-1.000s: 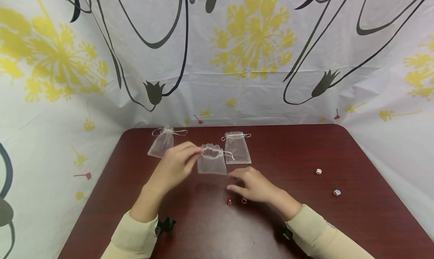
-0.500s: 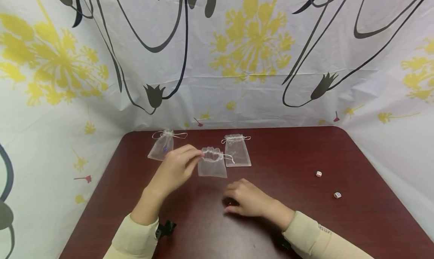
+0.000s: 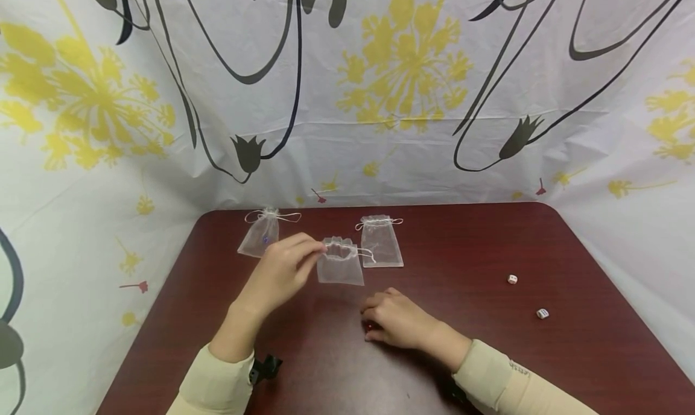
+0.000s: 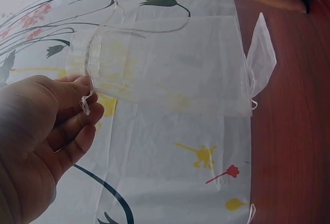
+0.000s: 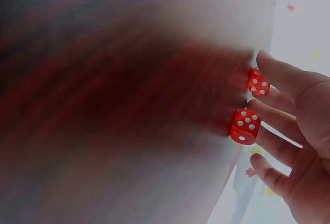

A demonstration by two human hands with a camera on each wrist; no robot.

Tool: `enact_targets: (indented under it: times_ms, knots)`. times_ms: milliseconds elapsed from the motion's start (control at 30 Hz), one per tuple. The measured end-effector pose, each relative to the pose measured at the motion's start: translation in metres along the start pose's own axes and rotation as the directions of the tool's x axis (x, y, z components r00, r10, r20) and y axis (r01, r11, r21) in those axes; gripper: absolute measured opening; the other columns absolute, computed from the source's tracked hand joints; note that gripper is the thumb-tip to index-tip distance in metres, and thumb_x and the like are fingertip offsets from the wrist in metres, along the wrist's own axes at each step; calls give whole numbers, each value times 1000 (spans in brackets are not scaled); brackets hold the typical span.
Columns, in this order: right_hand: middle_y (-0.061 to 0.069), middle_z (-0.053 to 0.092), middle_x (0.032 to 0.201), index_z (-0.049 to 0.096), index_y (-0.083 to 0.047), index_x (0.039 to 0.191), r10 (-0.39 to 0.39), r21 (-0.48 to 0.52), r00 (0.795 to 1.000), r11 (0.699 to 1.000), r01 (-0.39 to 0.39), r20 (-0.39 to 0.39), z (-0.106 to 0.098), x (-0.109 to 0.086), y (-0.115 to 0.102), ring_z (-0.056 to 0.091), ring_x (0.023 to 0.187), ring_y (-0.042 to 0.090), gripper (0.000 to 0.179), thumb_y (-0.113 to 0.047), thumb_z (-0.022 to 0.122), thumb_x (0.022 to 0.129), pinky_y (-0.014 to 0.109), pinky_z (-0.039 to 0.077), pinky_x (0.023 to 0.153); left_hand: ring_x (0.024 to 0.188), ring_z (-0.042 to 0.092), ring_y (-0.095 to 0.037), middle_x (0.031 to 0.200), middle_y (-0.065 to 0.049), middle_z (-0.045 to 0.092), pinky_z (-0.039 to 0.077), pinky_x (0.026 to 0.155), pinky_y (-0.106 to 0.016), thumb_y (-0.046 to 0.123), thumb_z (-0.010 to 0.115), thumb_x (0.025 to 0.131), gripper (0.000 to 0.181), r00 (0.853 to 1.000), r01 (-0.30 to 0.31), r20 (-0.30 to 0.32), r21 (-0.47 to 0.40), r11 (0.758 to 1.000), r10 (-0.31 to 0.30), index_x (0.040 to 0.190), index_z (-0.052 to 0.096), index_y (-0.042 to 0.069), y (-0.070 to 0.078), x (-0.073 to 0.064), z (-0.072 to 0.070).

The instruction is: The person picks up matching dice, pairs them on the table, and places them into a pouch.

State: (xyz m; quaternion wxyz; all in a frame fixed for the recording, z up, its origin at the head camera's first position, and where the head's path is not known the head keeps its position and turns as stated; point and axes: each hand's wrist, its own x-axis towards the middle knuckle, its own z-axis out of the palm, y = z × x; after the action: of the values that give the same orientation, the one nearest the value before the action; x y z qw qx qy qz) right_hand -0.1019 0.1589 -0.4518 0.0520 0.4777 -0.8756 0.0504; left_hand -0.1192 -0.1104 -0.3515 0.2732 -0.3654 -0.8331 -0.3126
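My left hand (image 3: pixel 282 267) pinches the rim of a sheer white drawstring pouch (image 3: pixel 341 271) near the table's middle. In the left wrist view, thumb and fingers hold that pouch (image 4: pixel 170 64) by its gathered top, its cord hanging by the fingertips. My right hand (image 3: pixel 399 319) is low over the table, nearer me. Thumb and index finger are on either side of one red die (image 5: pixel 259 82) with white pips, gripping it. A second red die (image 5: pixel 246 127) lies against the other fingers. In the head view the hand mostly hides both dice.
A second sheer pouch (image 3: pixel 382 246) lies flat just right of the held one. At the back left, a tied pouch (image 3: pixel 252 237) contains a small blue object (image 3: pixel 265 239). Two white dice (image 3: pixel 513 279) rest on the right side of the dark red table (image 3: pixel 461 246).
My right hand has come down and toward me from beside the pouch onto the red dice, its fingers closing in. The left hand keeps its hold on the pouch, nearly still.
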Motion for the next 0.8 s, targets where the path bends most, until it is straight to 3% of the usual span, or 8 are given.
enact_targets:
  times_ms: [200,367,633,800]
  knots:
    - [-5,71,108,78,-20,95,4,9,1000,1000,-4,-8,-2,-1,0,65,99,14,21,-39,80,85,34,47,85,83,67,-13,92,0,71,56,74,-28,-4,79,83,19,1000,5,11,-1,1000,-5,99,76,5,0,-1,0]
    - [-7,71,103,77,-19,97,-11,63,996,998,17,-88,-10,0,1,65,97,12,21,-36,80,86,34,48,84,82,66,-12,91,1,71,56,74,-27,-4,79,83,18,1000,2,10,3,1000,-2,99,76,6,0,-2,2]
    - [-3,72,102,76,-14,95,-25,138,969,989,61,-247,-47,8,11,68,98,13,20,-32,81,87,38,54,90,81,66,-12,90,1,71,56,72,-27,-3,79,84,17,1000,5,1,-1,1000,-5,98,76,5,-1,-3,4]
    - [-4,72,100,75,-12,95,-12,199,947,977,79,-321,-70,14,16,69,95,12,18,-27,82,86,37,56,84,80,67,-13,90,-1,71,57,72,-29,-5,79,83,17,1000,20,5,-4,1000,-20,98,76,3,-2,-4,4]
